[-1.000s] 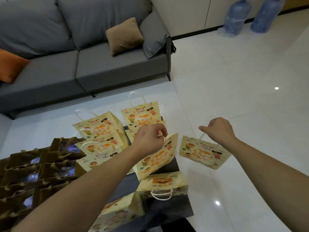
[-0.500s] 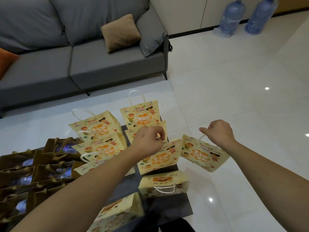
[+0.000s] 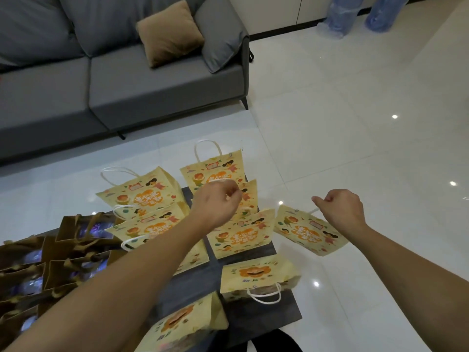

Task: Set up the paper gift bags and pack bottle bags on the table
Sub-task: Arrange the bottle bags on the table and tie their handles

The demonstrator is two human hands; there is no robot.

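Several yellow paper gift bags with orange cartoon prints stand or lie on a dark table (image 3: pixel 256 316). My left hand (image 3: pixel 218 201) is closed on the white handle of one yellow bag (image 3: pixel 241 235), which rests on the table's right part. My right hand (image 3: pixel 342 209) pinches the handle of another yellow bag (image 3: pixel 308 231), which hangs tilted beyond the table's right edge, over the floor. Brown bottle bags (image 3: pixel 58 260) with bluish contents crowd the table's left side.
Two more yellow bags lie flat at the near edge, one (image 3: pixel 256 275) with its handle toward me, one (image 3: pixel 182 323) at the front. A grey sofa (image 3: pixel 121 80) with a tan cushion stands behind. Glossy white floor spreads to the right, with blue water jugs (image 3: pixel 337 13) by the far wall.
The bag under my left hand has come down and settled onto the table. The bag in my right hand has stayed hanging over the floor. The view has tilted slightly.
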